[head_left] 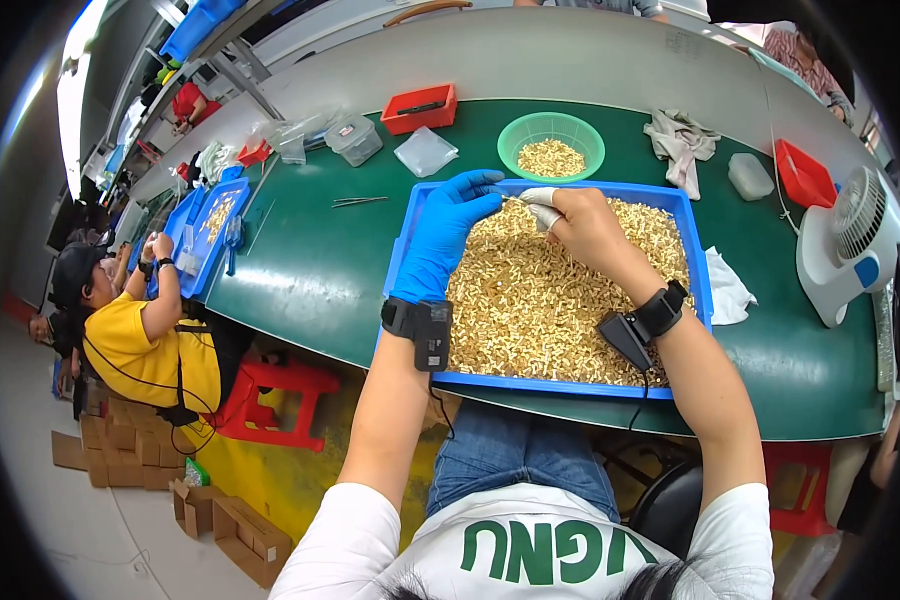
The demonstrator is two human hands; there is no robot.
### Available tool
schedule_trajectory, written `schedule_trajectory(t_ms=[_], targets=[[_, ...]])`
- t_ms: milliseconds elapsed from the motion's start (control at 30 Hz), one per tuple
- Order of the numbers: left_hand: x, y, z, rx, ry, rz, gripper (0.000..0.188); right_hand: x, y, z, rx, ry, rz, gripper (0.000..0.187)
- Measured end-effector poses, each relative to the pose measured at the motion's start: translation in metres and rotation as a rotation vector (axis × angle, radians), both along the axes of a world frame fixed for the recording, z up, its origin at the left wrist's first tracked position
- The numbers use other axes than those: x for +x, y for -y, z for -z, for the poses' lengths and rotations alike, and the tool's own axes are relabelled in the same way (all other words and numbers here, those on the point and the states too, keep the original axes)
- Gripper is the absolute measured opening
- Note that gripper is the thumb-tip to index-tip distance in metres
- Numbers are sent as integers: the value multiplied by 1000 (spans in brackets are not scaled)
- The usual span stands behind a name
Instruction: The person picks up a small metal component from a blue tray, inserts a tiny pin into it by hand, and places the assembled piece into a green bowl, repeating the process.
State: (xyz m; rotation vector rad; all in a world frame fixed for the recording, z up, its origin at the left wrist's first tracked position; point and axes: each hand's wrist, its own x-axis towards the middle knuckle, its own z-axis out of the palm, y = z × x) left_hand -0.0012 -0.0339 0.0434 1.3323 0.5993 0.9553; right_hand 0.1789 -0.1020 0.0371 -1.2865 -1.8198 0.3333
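1. The left hand [448, 232], in a blue glove, reaches over the far left corner of the blue tray [697, 262]. Its fingertips are pinched together on something small and thin, right where they meet the other hand.
2. The right hand [582, 226] is bare apart from white wraps on the fingertips [540, 197]. It is closed narrow, thumb against forefinger, on the same small item. The item itself is too small to make out; it is probably one of the little tan pieces.
3. Those tan pieces [530, 300] fill the tray in a loose heap, and the tray sits on the green table [310, 270] straight in front of the person. A green bowl [551, 142] just beyond the tray holds a smaller pile of the same pieces.
4. Both wrists carry a black band with a small device; the one on the right wrist hangs low over the heap.
5. To do this step well, I would keep both hands near the heap, so that a dropped piece lands back in the tray. A light pinch seems wise, since the pieces look small enough to flick away.
6. A pair of tweezers [359, 201] lies on the table to the left, well apart from the hands.
7. A white fan [848, 248] stands at the right edge of the table, and another person in a yellow shirt [140, 345] works at a second blue tray further left.
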Motion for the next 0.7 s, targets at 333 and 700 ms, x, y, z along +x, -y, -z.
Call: schedule_trajectory(t_ms=[333, 700], targets=[[2, 5, -6, 120, -41, 51, 41, -6, 3, -13, -505, -478, -85, 26], [3, 5, -6, 102, 69, 153, 45, -9, 11, -19, -469, -681, -311, 46]])
